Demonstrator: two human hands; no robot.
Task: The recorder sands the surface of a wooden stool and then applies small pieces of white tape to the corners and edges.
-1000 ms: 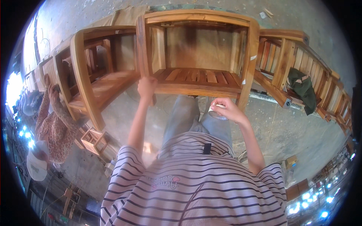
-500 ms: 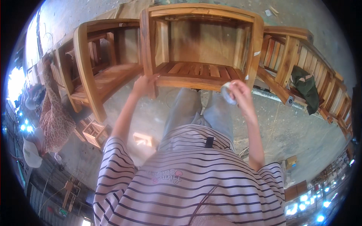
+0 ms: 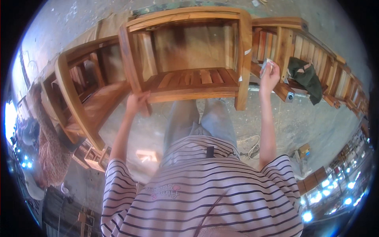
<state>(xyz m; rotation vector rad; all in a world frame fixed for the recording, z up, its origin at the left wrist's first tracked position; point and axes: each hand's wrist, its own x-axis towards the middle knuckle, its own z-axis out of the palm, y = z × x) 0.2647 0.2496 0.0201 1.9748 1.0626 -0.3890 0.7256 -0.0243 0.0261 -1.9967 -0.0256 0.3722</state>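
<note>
Right in front of me stands a brown wooden chair frame (image 3: 185,96) with a slatted seat (image 3: 189,78) and thick posts. My left hand (image 3: 136,102) is closed round its lower left corner, where the post meets the front rail. Raised beyond the frame's right post, my right hand (image 3: 270,77) pinches a small whitish roll of tape (image 3: 265,68); the fingers partly cover it. Small white patches (image 3: 247,51) stick to that right post.
A similar wooden frame (image 3: 77,102) stands close on the left. At the right are slatted wooden pieces (image 3: 316,51) with a dark green cloth (image 3: 308,79) draped over them. A small wooden block (image 3: 147,155) and a little wooden crate (image 3: 94,158) sit on the floor at left.
My right hand has moved the roll of tape up and to the right, away from the front rail. My left hand stays at the frame's corner while the view has shifted.
</note>
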